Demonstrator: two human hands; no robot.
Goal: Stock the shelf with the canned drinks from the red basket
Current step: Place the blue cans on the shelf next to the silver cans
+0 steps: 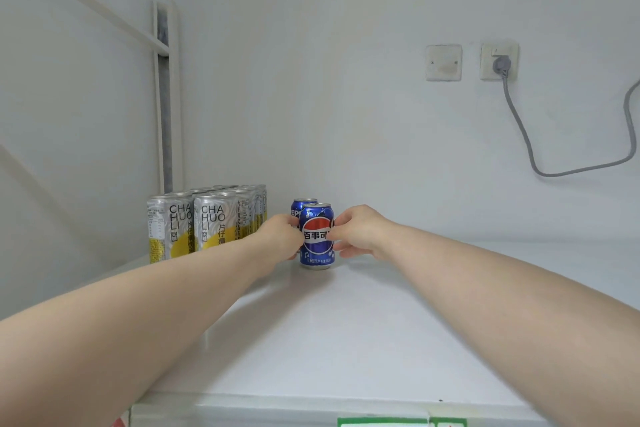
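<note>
Left hand (280,236), right hand (360,232): fingers curled, clamped on sides of front blue can (317,250), upright on shelf (346,322). Second blue can (300,206) just behind, 11 o'clock. Tall cans (194,222) at 9 o'clock. Bare shelf at 3 and 6 o'clock.

On the flat white shelf (346,322), at frame centre, a short blue metal cola can (317,236) stands with a second blue can (300,207) just behind it. Tall silver-and-yellow cans (207,222) stand in rows to their left. The left hand (280,236) and right hand (360,230) grip the front can's sides.
</note>
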